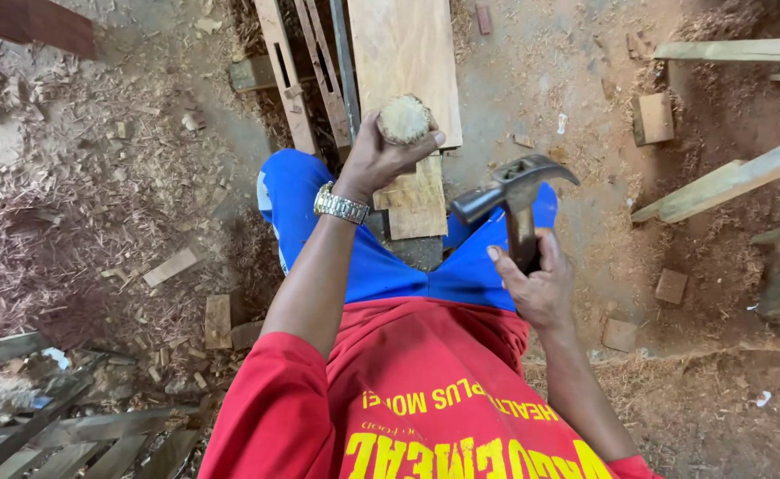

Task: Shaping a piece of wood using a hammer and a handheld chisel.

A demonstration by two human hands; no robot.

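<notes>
The floor [97, 195] was bare earth strewn with shavings and offcuts. A long pale plank [405, 62] ran forward from between the person's knees, with narrower slats [297, 80] beside it on the left. The left hand [374, 160], a metal watch [341, 206] at its wrist, was closed around a short round wooden peg [404, 118], held upright over the plank with its rough end grain facing up. The right hand [541, 284] was wrapped about the handle of a claw hammer [514, 191], raised near the peg but apart from it. The hammer was judged stiff and head-heavy, best gripped low on the handle; the peg looked light, rigid and rough, easily grasped about its sides.
</notes>
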